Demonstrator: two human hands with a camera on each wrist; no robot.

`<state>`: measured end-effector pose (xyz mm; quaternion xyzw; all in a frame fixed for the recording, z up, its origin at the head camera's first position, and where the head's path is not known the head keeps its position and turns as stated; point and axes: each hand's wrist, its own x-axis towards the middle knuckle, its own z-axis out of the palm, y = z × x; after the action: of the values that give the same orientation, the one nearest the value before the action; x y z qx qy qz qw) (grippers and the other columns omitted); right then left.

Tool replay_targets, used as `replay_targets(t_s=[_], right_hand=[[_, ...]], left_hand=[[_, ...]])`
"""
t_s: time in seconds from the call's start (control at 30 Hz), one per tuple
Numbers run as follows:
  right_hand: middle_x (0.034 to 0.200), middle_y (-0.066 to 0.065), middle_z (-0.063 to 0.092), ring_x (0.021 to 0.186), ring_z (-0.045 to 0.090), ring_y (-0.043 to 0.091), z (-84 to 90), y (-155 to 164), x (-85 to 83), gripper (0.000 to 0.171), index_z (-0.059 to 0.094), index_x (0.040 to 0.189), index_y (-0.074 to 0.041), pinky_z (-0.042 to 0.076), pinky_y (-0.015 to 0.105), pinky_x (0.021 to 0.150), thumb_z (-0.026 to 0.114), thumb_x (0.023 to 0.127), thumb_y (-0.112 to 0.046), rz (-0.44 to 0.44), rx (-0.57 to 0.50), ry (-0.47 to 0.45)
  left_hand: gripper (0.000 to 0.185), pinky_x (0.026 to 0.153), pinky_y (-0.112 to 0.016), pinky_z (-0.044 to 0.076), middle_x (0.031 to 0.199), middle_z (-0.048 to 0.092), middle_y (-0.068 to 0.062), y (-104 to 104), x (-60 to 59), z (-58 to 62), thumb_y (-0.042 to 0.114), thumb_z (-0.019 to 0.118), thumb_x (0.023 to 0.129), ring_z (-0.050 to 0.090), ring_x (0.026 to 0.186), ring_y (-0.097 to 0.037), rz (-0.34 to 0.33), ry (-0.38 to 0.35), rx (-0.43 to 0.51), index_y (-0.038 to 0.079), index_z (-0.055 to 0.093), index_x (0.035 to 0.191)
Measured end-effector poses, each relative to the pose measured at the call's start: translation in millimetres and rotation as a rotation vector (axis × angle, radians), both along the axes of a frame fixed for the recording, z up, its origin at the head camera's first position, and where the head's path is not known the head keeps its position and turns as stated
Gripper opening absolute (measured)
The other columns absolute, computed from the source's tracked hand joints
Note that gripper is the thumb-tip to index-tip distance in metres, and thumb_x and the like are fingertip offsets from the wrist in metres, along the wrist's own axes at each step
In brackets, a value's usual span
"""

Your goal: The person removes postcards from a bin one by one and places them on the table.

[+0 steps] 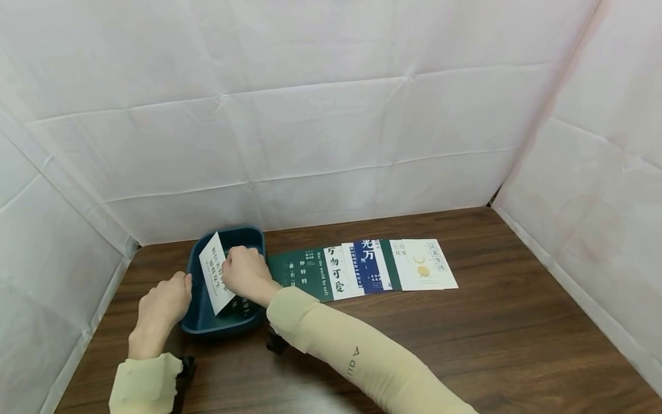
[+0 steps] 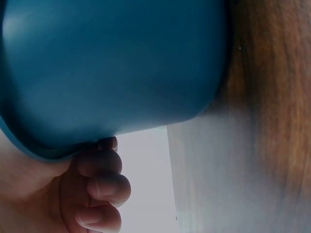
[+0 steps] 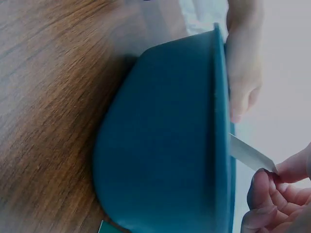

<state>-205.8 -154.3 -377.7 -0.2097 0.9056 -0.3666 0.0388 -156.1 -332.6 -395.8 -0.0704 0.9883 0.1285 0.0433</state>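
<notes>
A dark blue plastic bin (image 1: 207, 332) stands at the left of the wooden table. My left hand (image 1: 161, 303) grips its left rim, and curled fingers (image 2: 104, 187) show outside the wall in the left wrist view. Over the bin, my right hand (image 1: 248, 273) pinches the edge of a white card (image 1: 213, 270) with dark Chinese lettering. The card is tilted, its lower part inside the bin; in the right wrist view the card (image 3: 252, 155) shows edge-on between thumb and fingers. A dark green card (image 1: 243, 307) with pale writing lies in the bin, partly covered.
Right of the bin, several overlapping cards lie in a row: a green card (image 1: 297, 270), a blue card (image 1: 368, 270) and a white card with a yellow design (image 1: 431, 273) among them. White sheeting (image 1: 331, 126) hangs behind the table and along both sides.
</notes>
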Motion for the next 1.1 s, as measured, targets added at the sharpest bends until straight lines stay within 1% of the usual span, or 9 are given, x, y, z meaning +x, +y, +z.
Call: replay_targets(t_s=[0.17, 0.37, 0.43, 0.63, 0.8, 0.9, 1.0, 1.1], right_hand=[[0.054, -0.001, 0.048, 0.040, 0.041, 0.010, 7.0, 14.3, 0.1, 0.035, 0.051, 0.066, -0.012, 0.028, 0.020, 0.037, 0.051, 0.101, -0.016, -0.006, -0.135, -0.029], [0.064, -0.002, 0.058, 0.049, 0.050, 0.013, 14.5, 42.7, 0.5, 0.019, 0.066, 0.084, -0.013, 0.037, 0.025, 0.045, 0.055, 0.099, -0.017, -0.035, -0.283, -0.102], [0.067, -0.003, 0.060, 0.051, 0.051, 0.014, 15.1, 53.6, -0.5, 0.016, 0.068, 0.087, -0.013, 0.039, 0.026, 0.047, 0.057, 0.098, -0.018, -0.051, -0.312, -0.112], [0.070, -0.002, 0.063, 0.055, 0.052, 0.014, 13.6, 88.9, -6.8, 0.014, 0.069, 0.088, -0.013, 0.041, 0.028, 0.050, 0.060, 0.096, -0.019, -0.105, -0.383, -0.114], [0.075, 0.002, 0.066, 0.060, 0.053, 0.015, 13.4, 127.0, -12.3, 0.014, 0.070, 0.091, -0.007, 0.042, 0.028, 0.054, 0.061, 0.096, -0.017, -0.141, -0.494, -0.148], [0.072, 0.005, 0.064, 0.060, 0.051, 0.017, 11.3, 153.5, -17.1, 0.014, 0.069, 0.093, -0.004, 0.040, 0.028, 0.053, 0.061, 0.096, -0.016, -0.181, -0.559, -0.161], [0.069, 0.007, 0.062, 0.058, 0.051, 0.019, 7.8, 176.0, -21.6, 0.014, 0.068, 0.093, -0.004, 0.039, 0.028, 0.052, 0.062, 0.097, -0.016, -0.230, -0.594, -0.177], [0.072, 0.008, 0.064, 0.061, 0.055, 0.021, 4.8, 190.6, -26.1, 0.015, 0.068, 0.096, -0.004, 0.042, 0.028, 0.054, 0.061, 0.098, -0.017, -0.248, -0.600, -0.198]], left_hand=[[0.042, 0.063, -0.060, 0.046, 0.095, 0.059, -0.039, -0.7, 1.0, -1.0, 0.023, 0.029, 0.106, 0.059, 0.081, -0.054, 0.003, 0.024, -0.002, -0.012, 0.052, 0.108], [0.042, 0.066, -0.062, 0.046, 0.099, 0.058, -0.040, -2.2, 2.5, -2.9, 0.023, 0.029, 0.106, 0.059, 0.084, -0.056, 0.011, 0.029, 0.006, -0.012, 0.052, 0.111], [0.043, 0.067, -0.062, 0.046, 0.099, 0.058, -0.039, -3.1, 2.3, -3.2, 0.024, 0.029, 0.106, 0.059, 0.085, -0.056, 0.011, 0.030, 0.005, -0.012, 0.052, 0.111], [0.042, 0.067, -0.063, 0.046, 0.098, 0.059, -0.039, -5.3, 0.0, -4.4, 0.024, 0.029, 0.106, 0.058, 0.085, -0.056, 0.003, 0.042, 0.005, -0.011, 0.052, 0.111], [0.041, 0.066, -0.062, 0.046, 0.097, 0.060, -0.038, -3.3, -3.7, -5.2, 0.023, 0.030, 0.106, 0.059, 0.084, -0.055, -0.005, 0.044, 0.007, -0.011, 0.052, 0.111], [0.041, 0.065, -0.062, 0.046, 0.095, 0.060, -0.037, -1.7, -7.0, -5.9, 0.023, 0.031, 0.106, 0.059, 0.082, -0.054, -0.014, 0.051, 0.009, -0.011, 0.053, 0.110], [0.041, 0.064, -0.061, 0.046, 0.094, 0.060, -0.037, -1.6, -9.4, -6.1, 0.023, 0.030, 0.107, 0.059, 0.081, -0.054, -0.021, 0.057, 0.007, -0.011, 0.053, 0.108], [0.041, 0.064, -0.061, 0.046, 0.093, 0.060, -0.037, -3.7, -9.6, -5.5, 0.023, 0.030, 0.107, 0.059, 0.080, -0.054, -0.017, 0.058, 0.002, -0.011, 0.053, 0.108]])
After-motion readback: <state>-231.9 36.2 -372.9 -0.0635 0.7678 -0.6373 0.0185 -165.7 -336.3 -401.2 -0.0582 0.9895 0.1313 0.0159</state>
